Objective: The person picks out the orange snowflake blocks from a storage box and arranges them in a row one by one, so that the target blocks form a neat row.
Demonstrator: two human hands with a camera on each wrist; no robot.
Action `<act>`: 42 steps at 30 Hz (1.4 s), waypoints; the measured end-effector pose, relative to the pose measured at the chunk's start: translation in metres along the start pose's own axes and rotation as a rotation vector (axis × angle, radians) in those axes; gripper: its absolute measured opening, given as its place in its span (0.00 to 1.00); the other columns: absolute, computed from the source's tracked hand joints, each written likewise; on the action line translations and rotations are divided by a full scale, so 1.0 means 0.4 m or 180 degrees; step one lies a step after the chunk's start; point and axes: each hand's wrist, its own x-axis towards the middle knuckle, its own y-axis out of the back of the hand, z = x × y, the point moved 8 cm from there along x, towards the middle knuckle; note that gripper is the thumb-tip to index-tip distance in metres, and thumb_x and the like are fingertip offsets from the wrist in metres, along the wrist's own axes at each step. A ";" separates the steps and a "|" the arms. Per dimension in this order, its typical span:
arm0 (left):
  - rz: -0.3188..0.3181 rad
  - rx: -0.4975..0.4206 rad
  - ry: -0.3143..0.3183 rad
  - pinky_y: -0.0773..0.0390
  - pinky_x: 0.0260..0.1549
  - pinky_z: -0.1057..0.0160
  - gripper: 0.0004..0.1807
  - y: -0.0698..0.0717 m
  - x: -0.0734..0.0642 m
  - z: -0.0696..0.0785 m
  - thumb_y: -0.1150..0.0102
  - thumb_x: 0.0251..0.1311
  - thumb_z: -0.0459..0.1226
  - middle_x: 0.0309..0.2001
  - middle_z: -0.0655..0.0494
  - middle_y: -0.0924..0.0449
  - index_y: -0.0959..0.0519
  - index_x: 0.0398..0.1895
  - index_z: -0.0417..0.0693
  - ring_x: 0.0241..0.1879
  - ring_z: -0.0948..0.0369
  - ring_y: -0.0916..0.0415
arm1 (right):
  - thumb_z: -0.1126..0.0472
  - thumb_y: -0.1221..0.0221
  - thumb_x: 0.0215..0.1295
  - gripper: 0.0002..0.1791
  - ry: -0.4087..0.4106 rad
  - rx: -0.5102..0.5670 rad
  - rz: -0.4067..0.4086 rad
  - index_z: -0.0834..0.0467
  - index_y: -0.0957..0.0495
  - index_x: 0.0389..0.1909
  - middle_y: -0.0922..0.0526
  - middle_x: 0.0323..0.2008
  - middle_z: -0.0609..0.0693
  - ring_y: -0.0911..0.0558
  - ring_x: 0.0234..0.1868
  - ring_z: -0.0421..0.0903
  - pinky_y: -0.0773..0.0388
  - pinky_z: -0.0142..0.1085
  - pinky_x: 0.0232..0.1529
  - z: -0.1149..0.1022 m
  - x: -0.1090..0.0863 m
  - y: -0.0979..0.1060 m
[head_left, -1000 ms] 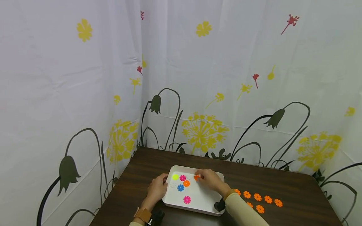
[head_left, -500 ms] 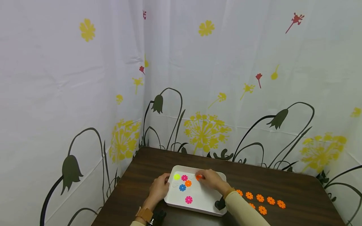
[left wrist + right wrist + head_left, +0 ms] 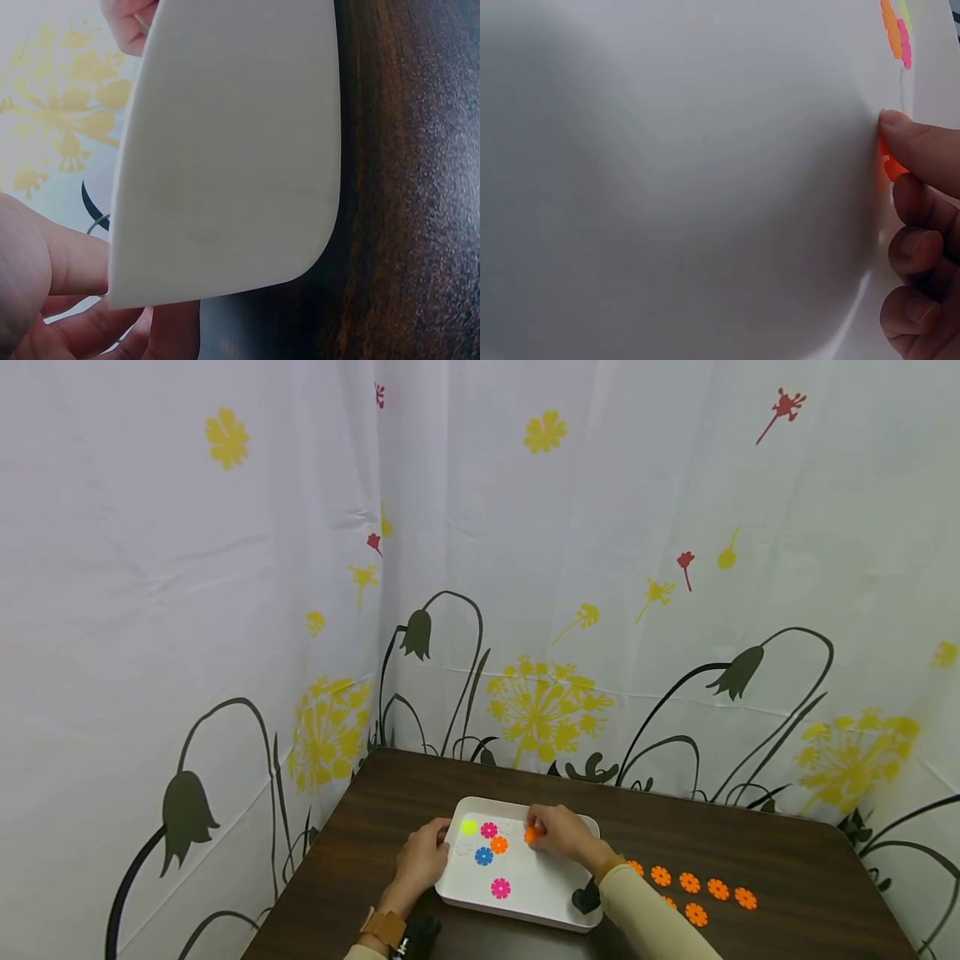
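A shallow white tray sits on the table. My left hand grips its left side; in the left wrist view the thumb and fingers are around a corner of the tray wall. Over the tray's far right part, my right hand pinches an orange slotted disc between thumb and index finger, the other fingers curled. Left of it in the tray lie a yellow disc, a pink disc, another orange disc, a blue disc and a second pink disc. Pale discs barely show against the white.
Several orange discs lie in rows on the dark wooden table, right of the tray; my right sleeve hides part of them. A flower-printed white curtain hangs along the table's far and left sides.
My right hand has shifted slightly to the right within the tray, and the pinched orange disc has moved with it. The left hand stays at the tray's left side.
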 end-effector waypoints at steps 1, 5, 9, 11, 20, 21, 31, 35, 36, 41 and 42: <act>-0.0003 0.0003 0.0007 0.22 0.45 0.37 0.21 -0.001 0.001 0.000 0.36 0.68 0.30 0.48 0.47 0.12 0.18 0.63 0.44 0.45 0.51 0.16 | 0.62 0.24 0.61 0.15 -0.0002 0.0004 0.0010 0.53 0.20 0.43 0.23 0.31 0.44 0.25 0.32 0.43 0.23 0.35 0.36 0.000 -0.001 0.003; -0.0007 0.0017 -0.0006 0.22 0.45 0.36 0.21 -0.002 0.005 0.005 0.36 0.68 0.30 0.48 0.47 0.12 0.19 0.64 0.45 0.45 0.50 0.16 | 0.61 0.23 0.59 0.14 0.0010 -0.0037 0.0037 0.51 0.20 0.38 0.24 0.28 0.43 0.26 0.30 0.41 0.26 0.33 0.34 -0.001 -0.006 0.012; -0.0022 0.0014 -0.0018 0.23 0.45 0.36 0.21 -0.007 0.007 0.009 0.36 0.68 0.30 0.49 0.47 0.12 0.18 0.64 0.45 0.45 0.50 0.16 | 0.60 0.23 0.60 0.10 0.0094 -0.0142 0.0049 0.52 0.17 0.34 0.24 0.27 0.41 0.27 0.30 0.40 0.26 0.32 0.35 -0.005 -0.010 0.013; -0.0028 0.0005 -0.0020 0.23 0.45 0.36 0.21 -0.009 0.008 0.012 0.37 0.68 0.30 0.49 0.47 0.12 0.18 0.64 0.45 0.46 0.50 0.16 | 0.60 0.24 0.61 0.08 0.0129 -0.0183 0.0052 0.53 0.16 0.33 0.23 0.27 0.41 0.27 0.30 0.40 0.26 0.32 0.35 -0.005 -0.012 0.012; -0.0062 0.0010 -0.0034 0.21 0.44 0.37 0.21 -0.010 0.012 0.028 0.37 0.68 0.30 0.49 0.46 0.12 0.19 0.64 0.44 0.45 0.50 0.16 | 0.59 0.29 0.68 0.04 0.0167 -0.0061 0.0164 0.55 0.13 0.37 0.21 0.29 0.41 0.25 0.31 0.40 0.23 0.33 0.38 -0.001 -0.019 0.032; -0.0067 0.0008 -0.0024 0.21 0.44 0.38 0.21 -0.010 0.013 0.028 0.37 0.68 0.30 0.49 0.46 0.12 0.19 0.64 0.44 0.44 0.50 0.16 | 0.60 0.30 0.68 0.03 0.0171 -0.0028 0.0186 0.55 0.13 0.38 0.20 0.29 0.42 0.25 0.32 0.41 0.23 0.33 0.39 -0.003 -0.019 0.038; -0.0011 0.0062 -0.0035 0.22 0.44 0.38 0.21 -0.010 0.008 0.013 0.37 0.68 0.30 0.49 0.48 0.12 0.19 0.64 0.44 0.45 0.50 0.16 | 0.63 0.33 0.71 0.09 0.0278 0.0080 0.0373 0.56 0.16 0.49 0.18 0.32 0.42 0.24 0.31 0.38 0.25 0.34 0.33 -0.020 -0.047 0.088; -0.0030 0.0086 0.0009 0.22 0.44 0.39 0.21 -0.014 0.006 0.004 0.37 0.68 0.30 0.48 0.48 0.12 0.19 0.64 0.44 0.44 0.50 0.16 | 0.61 0.34 0.72 0.08 0.0347 0.0049 0.0486 0.55 0.15 0.50 0.18 0.32 0.39 0.26 0.29 0.36 0.26 0.31 0.32 -0.012 -0.071 0.110; -0.0029 0.0088 0.0020 0.22 0.44 0.39 0.21 -0.015 0.006 0.002 0.37 0.68 0.30 0.48 0.48 0.12 0.19 0.64 0.44 0.45 0.51 0.16 | 0.62 0.34 0.72 0.08 0.0379 0.0048 0.0526 0.55 0.15 0.50 0.18 0.31 0.39 0.26 0.29 0.35 0.26 0.31 0.32 -0.009 -0.077 0.117; 0.0003 0.0081 -0.0019 0.22 0.43 0.39 0.21 -0.008 0.005 0.002 0.38 0.67 0.30 0.48 0.47 0.12 0.19 0.63 0.44 0.45 0.50 0.16 | 0.63 0.34 0.72 0.07 0.0428 0.0084 0.0737 0.54 0.15 0.48 0.16 0.32 0.40 0.26 0.28 0.34 0.26 0.31 0.30 0.011 -0.115 0.154; 0.0002 0.0072 -0.0018 0.22 0.44 0.39 0.21 -0.007 0.005 0.002 0.38 0.68 0.30 0.48 0.48 0.12 0.19 0.64 0.44 0.45 0.50 0.16 | 0.64 0.33 0.71 0.07 0.0412 0.0105 0.0772 0.54 0.15 0.47 0.16 0.32 0.40 0.26 0.27 0.34 0.26 0.31 0.30 0.018 -0.125 0.161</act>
